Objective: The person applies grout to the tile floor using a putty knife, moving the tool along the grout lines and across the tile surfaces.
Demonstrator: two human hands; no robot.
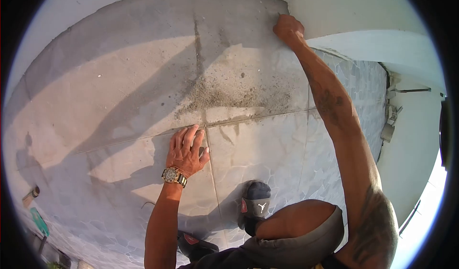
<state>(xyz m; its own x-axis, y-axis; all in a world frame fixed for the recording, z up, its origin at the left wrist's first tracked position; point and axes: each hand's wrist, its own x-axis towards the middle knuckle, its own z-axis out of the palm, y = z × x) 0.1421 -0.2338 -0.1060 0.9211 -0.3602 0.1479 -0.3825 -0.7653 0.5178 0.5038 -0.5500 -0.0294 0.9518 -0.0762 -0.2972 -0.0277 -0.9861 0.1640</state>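
My left hand [186, 149], with a watch [174, 175] on its wrist, rests on the tiled floor [143, 159] beside a joint line, its fingers spread. At the far end of my outstretched arm, my right hand [289, 30] is closed near the corner where the floor meets the wall [330, 15]. A tiny dark tip shows by its fingers, but what they hold is hidden. Between the two hands lies a patch of loose grey grit [220, 94], spread along the joints. A dark joint [197, 44] runs away from it toward the far edge.
White walls curve around the floor at the back and right. A slide sandal [253, 207] is on my foot near the middle. At the lower left lie a green tool [40, 222] and a wooden-looking piece [30, 197]. Rubble [388, 128] sits along the right wall.
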